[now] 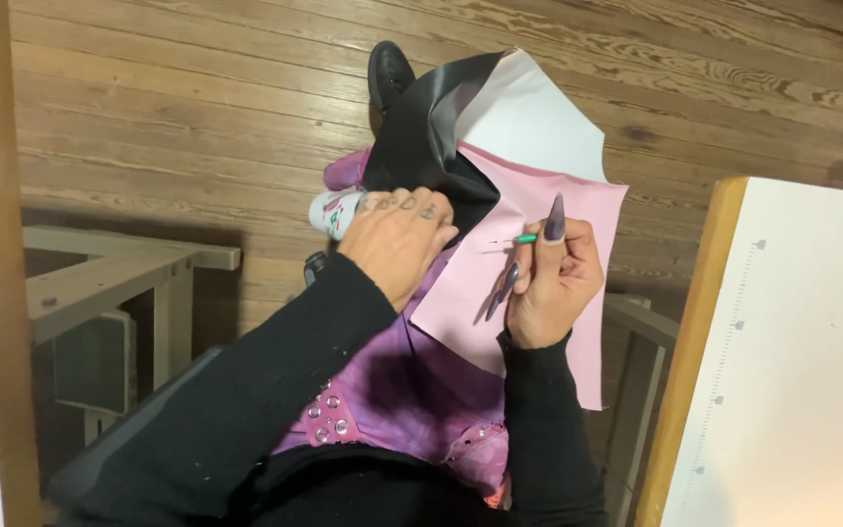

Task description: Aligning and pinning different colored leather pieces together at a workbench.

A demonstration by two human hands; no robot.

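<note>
Our left hand (pixel 397 244) closes its grip on a white tube (pixel 334 213) while pressing black material (pixel 426 146) on our lap; our right hand (pixel 553 283) pinches a green-headed pin (pixel 524 238) over the pink sheet (pixel 500 273). Unsupported by any bench (pixel 802 371), the layers could slip and the pin prick us.

The person's lap (pixel 412 390) in purple trousers carries pink sheet (pixel 529 263) and black material (pixel 431 146)

There are two hands (pixel 397 239) (pixel 553 283), one pink sheet (pixel 539 254), one black sheet (pixel 431 137), one pin (pixel 517 239), one white tube (pixel 336 212), one shoe (pixel 387 73).
</note>
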